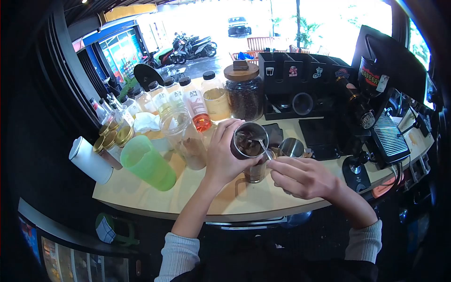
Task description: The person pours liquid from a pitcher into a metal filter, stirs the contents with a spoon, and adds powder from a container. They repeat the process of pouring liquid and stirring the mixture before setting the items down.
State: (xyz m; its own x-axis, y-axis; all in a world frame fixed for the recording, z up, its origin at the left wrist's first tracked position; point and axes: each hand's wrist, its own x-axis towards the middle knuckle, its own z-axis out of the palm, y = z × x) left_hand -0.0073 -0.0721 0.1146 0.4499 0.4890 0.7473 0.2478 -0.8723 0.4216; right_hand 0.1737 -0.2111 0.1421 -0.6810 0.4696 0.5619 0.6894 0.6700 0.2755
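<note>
My left hand (224,152) is wrapped round a metal cup (249,140) and holds it tilted, its mouth facing me. Dark contents show inside. Between the fingers of my right hand (304,177) is the handle of a metal spoon (265,147), whose other end reaches into the cup. Below the cup, a clear glass (255,174) stands on the counter, partly hidden by the cup and my left hand. Another metal cup (291,147) sits just beyond my right hand.
On the wooden counter (221,202) are a green pitcher (148,163), a clear jar (189,145), bottles (194,103) and a white container (90,160) at left. A lidded jar of dark beans (244,96) stands behind, a grinder (369,84) at right.
</note>
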